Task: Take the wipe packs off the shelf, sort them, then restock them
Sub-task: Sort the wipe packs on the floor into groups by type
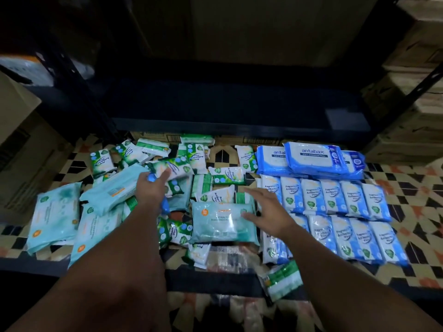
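A: Sorting is judged to be under way: the shelf point(239, 101) has been emptied, and the small blue packs point(333, 200) are laid in two rows towards the right edge of the patterned floor point(407, 188), with large blue packs point(311, 159) stacked behind.

B: And the hands?

A: A small blue item point(151, 177), likely a stray, seems pinched by the left hand point(153, 188) over the unsorted green packs point(191, 159). The right hand point(268, 209) is spread, fingers on the teal pack point(220, 221), probably steadying it.
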`<state>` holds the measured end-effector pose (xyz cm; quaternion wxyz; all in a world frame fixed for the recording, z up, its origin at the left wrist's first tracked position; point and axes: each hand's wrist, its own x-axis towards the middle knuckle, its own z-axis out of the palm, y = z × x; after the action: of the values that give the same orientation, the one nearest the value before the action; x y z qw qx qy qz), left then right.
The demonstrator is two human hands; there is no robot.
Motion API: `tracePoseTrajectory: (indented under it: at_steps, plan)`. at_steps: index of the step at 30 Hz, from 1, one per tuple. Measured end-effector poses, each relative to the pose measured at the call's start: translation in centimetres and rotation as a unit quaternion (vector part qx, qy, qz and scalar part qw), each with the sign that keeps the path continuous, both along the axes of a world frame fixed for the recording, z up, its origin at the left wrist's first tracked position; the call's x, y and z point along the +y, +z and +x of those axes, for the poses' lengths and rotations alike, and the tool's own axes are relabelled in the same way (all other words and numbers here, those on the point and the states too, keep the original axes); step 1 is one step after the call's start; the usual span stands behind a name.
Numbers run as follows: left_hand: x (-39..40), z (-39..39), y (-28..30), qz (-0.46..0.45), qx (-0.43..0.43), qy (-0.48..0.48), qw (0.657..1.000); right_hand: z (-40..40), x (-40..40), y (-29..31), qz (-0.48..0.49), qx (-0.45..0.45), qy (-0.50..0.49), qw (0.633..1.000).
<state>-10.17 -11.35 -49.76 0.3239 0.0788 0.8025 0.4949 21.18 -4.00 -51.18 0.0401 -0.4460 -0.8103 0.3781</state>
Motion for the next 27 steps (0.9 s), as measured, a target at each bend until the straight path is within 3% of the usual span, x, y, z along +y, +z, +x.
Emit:
tracePoseTrajectory:
  at_steps: [6,8,11,16,20,23,24,27]
  plan:
    - [-1.6,-1.1,1.3,-0.021,-0.068,0.000,0.997,2.2,0.0,2.0,0.025,-0.015,-0.018,0.999]
    - [-2.0,-1.1,0.9,-0.060,-0.019,-0.020,0.998,2.8,0.2,2.7,0.037,-0.028,-0.013,0.999]
    - [-2.7,0.1,1.1,-0.179,0.124,-0.075,0.973,4.4,0.3,3.4,0.031,-0.036,-0.028,0.998]
    - [-2.3,3.1,1.4,-0.178,0.228,-0.159,0.944,7.4,0.6,4.3,-0.001,-0.063,-0.053,0.997]
    - [-2.7,5.5,0.3,-0.164,0.376,-0.250,0.877,8.9,-0.3,3.8,0.001,-0.129,-0.003,0.992]
    - [-3.0,7.1,-0.1,-0.103,0.373,-0.382,0.839,8.4,-1.8,3.0,0.015,-0.159,0.051,0.986]
    - [-3.1,7.7,0.0,-0.099,0.351,-0.455,0.812,8.0,-2.2,2.7,0.018,-0.167,0.073,0.983]
    - [-2.9,9.5,0.8,-0.177,0.331,-0.624,0.686,6.6,-3.0,1.7,0.039,-0.190,0.137,0.971]
